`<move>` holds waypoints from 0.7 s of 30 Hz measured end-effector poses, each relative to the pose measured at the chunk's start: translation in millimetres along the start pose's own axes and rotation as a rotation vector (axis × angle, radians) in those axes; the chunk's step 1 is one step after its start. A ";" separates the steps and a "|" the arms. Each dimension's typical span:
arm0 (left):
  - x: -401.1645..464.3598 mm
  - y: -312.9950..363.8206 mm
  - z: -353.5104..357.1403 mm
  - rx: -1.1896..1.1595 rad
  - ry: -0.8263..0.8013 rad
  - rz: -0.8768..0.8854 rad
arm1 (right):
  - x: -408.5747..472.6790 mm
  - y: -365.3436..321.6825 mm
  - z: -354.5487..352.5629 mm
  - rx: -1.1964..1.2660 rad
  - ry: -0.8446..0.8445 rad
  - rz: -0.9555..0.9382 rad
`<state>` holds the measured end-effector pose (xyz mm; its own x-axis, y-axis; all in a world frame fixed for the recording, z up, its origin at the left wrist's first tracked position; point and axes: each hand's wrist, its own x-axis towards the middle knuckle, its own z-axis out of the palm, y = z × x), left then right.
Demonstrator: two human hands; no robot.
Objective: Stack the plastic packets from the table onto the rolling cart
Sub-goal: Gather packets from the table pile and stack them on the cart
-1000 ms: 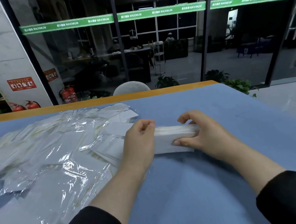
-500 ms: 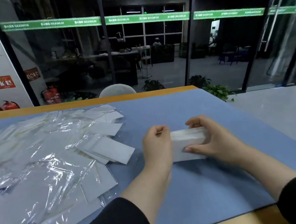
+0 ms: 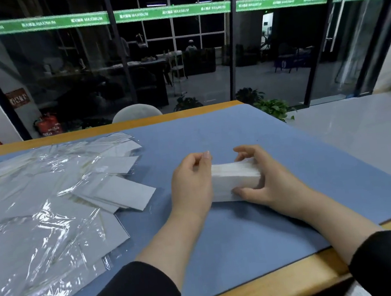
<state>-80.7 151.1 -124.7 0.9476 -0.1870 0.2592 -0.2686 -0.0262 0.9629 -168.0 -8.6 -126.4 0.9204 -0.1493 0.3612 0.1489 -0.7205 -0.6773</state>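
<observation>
A thick white stack of plastic packets point(image 3: 235, 179) stands on edge on the blue mat, held between both hands. My left hand point(image 3: 192, 184) is curled against its left end. My right hand point(image 3: 263, 179) grips the right end, thumb on the near side and fingers over the top. Several loose clear packets point(image 3: 58, 203) lie spread over the left half of the table. No rolling cart is in view.
The blue mat point(image 3: 247, 238) covers a wooden table point(image 3: 288, 282) whose right edge drops to a pale floor. A grey chair back point(image 3: 136, 111) and potted plants point(image 3: 273, 108) stand beyond the far edge, before a glass wall.
The view has swung to the right, so the loose packets sit further left. Both hands keep hold of the stack, which has shifted slightly right and towards me.
</observation>
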 end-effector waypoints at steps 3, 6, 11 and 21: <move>2.3 -1.8 -2.8 0.002 0.060 0.005 | -2.6 1.0 -3.6 -0.001 0.050 0.122; 4.3 -2.1 -4.0 -0.035 0.074 -0.043 | -9.1 -1.0 -5.7 0.075 0.054 0.206; 5.0 -4.3 -4.4 -0.069 0.079 -0.074 | -22.3 -3.0 -12.3 0.222 0.134 0.248; 2.6 -1.2 -4.2 -0.048 0.050 -0.101 | -27.1 -1.2 -10.6 0.043 0.292 0.220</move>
<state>-77.2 154.7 -124.8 0.9772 -0.1366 0.1628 -0.1636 0.0053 0.9865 -196.9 -10.9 -128.5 0.7909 -0.4895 0.3672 -0.0207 -0.6211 -0.7834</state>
